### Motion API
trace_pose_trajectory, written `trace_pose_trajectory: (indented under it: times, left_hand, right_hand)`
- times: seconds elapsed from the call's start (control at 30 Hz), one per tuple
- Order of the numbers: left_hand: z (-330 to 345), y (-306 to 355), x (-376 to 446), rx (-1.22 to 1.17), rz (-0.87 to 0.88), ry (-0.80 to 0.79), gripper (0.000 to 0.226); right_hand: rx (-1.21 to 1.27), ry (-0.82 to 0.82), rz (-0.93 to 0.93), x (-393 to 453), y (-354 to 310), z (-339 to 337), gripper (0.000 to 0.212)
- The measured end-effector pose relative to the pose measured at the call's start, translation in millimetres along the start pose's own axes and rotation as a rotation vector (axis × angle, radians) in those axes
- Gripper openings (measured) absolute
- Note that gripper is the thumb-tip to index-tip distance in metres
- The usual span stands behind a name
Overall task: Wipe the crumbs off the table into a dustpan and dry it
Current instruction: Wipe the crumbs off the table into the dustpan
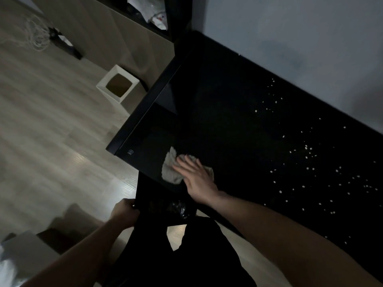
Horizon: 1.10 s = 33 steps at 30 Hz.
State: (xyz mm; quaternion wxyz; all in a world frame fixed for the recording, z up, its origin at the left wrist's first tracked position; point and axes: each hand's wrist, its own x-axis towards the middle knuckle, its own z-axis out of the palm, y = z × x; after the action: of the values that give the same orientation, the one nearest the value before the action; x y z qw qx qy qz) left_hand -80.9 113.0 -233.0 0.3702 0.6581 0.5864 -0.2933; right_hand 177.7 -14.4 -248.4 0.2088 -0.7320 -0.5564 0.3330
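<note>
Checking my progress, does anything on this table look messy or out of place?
Yes. Pale crumbs lie scattered over the right part of the dark table, away from the cloth under the right hand.

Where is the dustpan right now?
In the head view, the dustpan is low and centre-left, held by the left hand just below the table's near edge, under the cloth beneath the right hand.
</note>
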Motion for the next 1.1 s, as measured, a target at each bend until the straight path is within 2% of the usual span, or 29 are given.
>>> trace_pose_trajectory:
  times: [0.13, 0.23, 0.3, 0.43, 0.6, 0.67, 0.73, 0.8, 0.87, 1.0, 1.1]
  left_hand:
    - [-5.6, -0.1, -3.0, 0.016, 0.027, -0.005, 0.027]
    - [-8.7, -0.4, -6.9, 0.009, 0.046, -0.010, 0.029]
    - [-11.2, -3.4, -4.9, 0.011, 0.056, -0.020, 0.030]
    - [-15.2, -7.5, 1.5, 0.040, 0.065, -0.039, 0.033]
    - [-13.5, -8.4, 1.6, 0.016, 0.073, -0.038, 0.039]
    - [-14.2, -7.1, 1.9, 0.027, 0.076, -0.024, 0.038]
    - [-14.5, -5.8, 1.3, 0.031, 0.076, -0.023, 0.039]
    - [-14.6, -6.9, 3.3, 0.034, 0.076, -0.031, 0.040]
    - [-16.4, -9.5, 5.3, 0.044, 0.069, -0.038, 0.039]
    - [-19.4, -9.6, 4.7, 0.080, 0.071, -0.063, 0.038]
    - [-18.5, -11.0, 5.0, 0.088, 0.082, -0.066, 0.034]
  right_hand:
    - [0.180, -0.077, -0.019, -40.7, -36.8, 43.6, 0.067]
    - [0.323, -0.042, 0.098, -63.3, -71.0, 62.3, 0.060]
    - [0.430, 0.062, 0.216, -72.6, -81.0, 63.4, 0.058]
    - [0.508, 0.400, 0.330, -73.8, -69.0, 30.7, 0.057]
    - [0.277, 0.640, 0.432, -53.2, -6.4, -35.5, 0.051]
    - [0.242, 0.632, 0.544, -38.8, 14.4, -46.6, 0.051]
    - [0.190, 0.532, 0.637, -25.0, 24.0, -42.2, 0.052]
    - [0.020, 0.406, 0.636, -16.4, 20.3, -26.1, 0.060]
    - [-0.101, 0.358, 0.572, -15.3, 3.0, -3.8, 0.070]
    - [-0.015, 0.364, 0.399, -37.8, -41.6, 50.0, 0.076]
    - [0.179, 0.307, 0.373, -57.9, -65.9, 74.0, 0.065]
